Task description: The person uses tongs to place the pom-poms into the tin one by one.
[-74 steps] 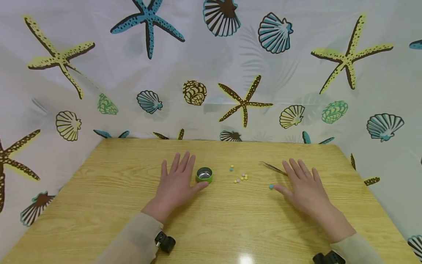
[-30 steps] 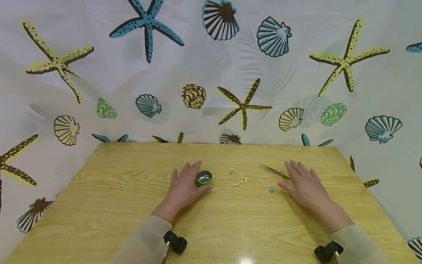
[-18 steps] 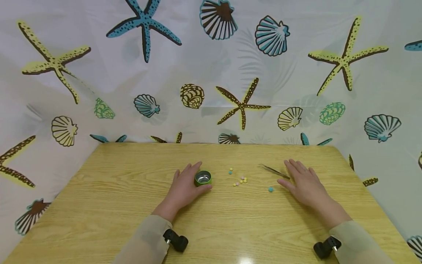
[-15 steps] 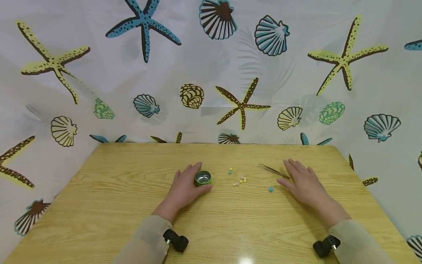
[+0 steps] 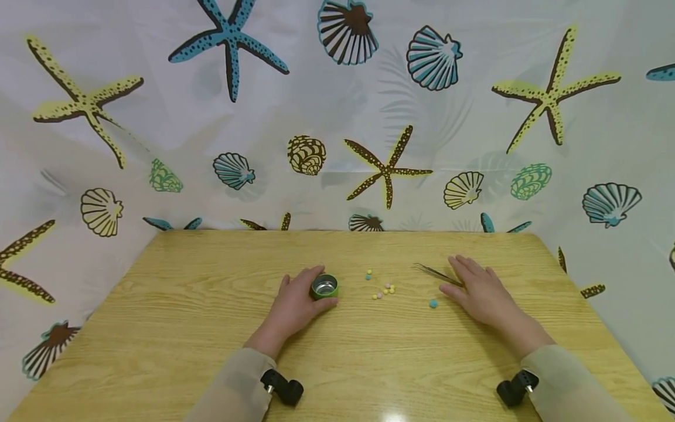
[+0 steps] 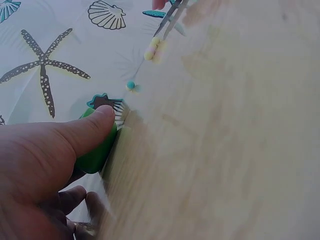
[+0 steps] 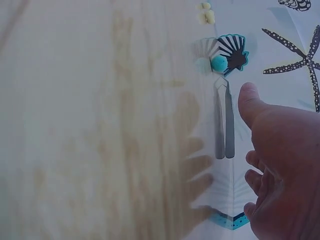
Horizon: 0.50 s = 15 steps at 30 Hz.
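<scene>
My left hand [image 5: 295, 302] is curled round a small green tin [image 5: 331, 294] with a silvery inside, standing on the table. In the left wrist view its thumb [image 6: 97, 125] presses on the tin's green side [image 6: 96, 159], fingers partly hidden beyond. My right hand [image 5: 482, 296] hovers near the tweezers [image 5: 436, 273], fingers relaxed and holding nothing; its fingers cover the tweezers' rear end in the head view. In the right wrist view the tweezers [image 7: 229, 125] lie apart from the thumb [image 7: 250, 102]. A larger blue ball [image 5: 433, 303] lies by the right thumb.
Between the hands lie several small balls: a yellow ball [image 5: 370, 272] beside a blue one [image 5: 368, 278], and a loose group with a pink ball [image 5: 388, 285] and a yellow ball [image 5: 392, 291]. A patterned cloth [image 5: 295, 193] rises behind the wooden table [image 5: 348, 363].
My left hand has moved right to the green tin, its fingers closing round it. My right hand has shifted slightly left, further over the tweezers.
</scene>
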Tool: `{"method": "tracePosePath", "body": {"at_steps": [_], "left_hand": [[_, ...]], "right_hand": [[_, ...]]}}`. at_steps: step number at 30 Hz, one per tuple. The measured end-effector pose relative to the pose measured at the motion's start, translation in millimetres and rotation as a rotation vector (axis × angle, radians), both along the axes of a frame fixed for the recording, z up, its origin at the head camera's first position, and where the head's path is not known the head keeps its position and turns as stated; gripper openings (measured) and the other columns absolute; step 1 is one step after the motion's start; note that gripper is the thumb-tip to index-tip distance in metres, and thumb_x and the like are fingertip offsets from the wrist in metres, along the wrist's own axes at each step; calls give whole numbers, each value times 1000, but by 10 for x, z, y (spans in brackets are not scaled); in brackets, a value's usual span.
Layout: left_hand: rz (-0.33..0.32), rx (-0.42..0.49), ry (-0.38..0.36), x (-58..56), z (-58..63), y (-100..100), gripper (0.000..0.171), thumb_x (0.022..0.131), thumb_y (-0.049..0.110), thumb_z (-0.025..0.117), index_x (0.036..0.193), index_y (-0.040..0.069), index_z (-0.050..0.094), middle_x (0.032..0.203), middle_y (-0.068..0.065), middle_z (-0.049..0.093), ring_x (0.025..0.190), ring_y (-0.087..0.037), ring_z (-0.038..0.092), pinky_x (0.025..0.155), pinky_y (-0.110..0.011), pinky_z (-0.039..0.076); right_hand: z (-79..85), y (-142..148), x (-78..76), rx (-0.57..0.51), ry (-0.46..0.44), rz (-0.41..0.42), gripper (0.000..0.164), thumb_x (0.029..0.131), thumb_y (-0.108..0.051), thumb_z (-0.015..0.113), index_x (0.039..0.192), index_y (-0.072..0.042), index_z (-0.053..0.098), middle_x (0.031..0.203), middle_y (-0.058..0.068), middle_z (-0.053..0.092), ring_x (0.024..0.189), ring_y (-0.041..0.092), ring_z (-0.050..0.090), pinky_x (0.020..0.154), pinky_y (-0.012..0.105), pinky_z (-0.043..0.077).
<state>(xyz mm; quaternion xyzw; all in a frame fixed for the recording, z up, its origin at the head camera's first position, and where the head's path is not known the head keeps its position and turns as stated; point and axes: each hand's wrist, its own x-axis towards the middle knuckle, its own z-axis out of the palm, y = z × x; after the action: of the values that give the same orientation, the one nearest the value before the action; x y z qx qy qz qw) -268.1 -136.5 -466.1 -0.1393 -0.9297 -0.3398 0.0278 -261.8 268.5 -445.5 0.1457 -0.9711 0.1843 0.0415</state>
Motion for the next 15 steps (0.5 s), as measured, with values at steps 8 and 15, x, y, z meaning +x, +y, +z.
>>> {"method": "tracePosePath", "body": {"at_steps": [8,15], "left_hand": [[-11,40,-3,18,-22,62,67,97,26,89,153,2,62,155,-21,62,156,-46,42,134,-65,8],[-28,56,6,-2,-40,120,66,95,27,92,149,3,65,151,-19,65,157,-44,42,135,-62,10]], "right_hand": [[-48,-2,-65,-37,-21,4,72,115,-43,61,168,2,41,171,29,39,160,53,30,129,75,16],[-61,4,-115,-53,-26,16,70,114,-38,64,167,3,43,170,30,40,159,53,31,129,74,16]]}}
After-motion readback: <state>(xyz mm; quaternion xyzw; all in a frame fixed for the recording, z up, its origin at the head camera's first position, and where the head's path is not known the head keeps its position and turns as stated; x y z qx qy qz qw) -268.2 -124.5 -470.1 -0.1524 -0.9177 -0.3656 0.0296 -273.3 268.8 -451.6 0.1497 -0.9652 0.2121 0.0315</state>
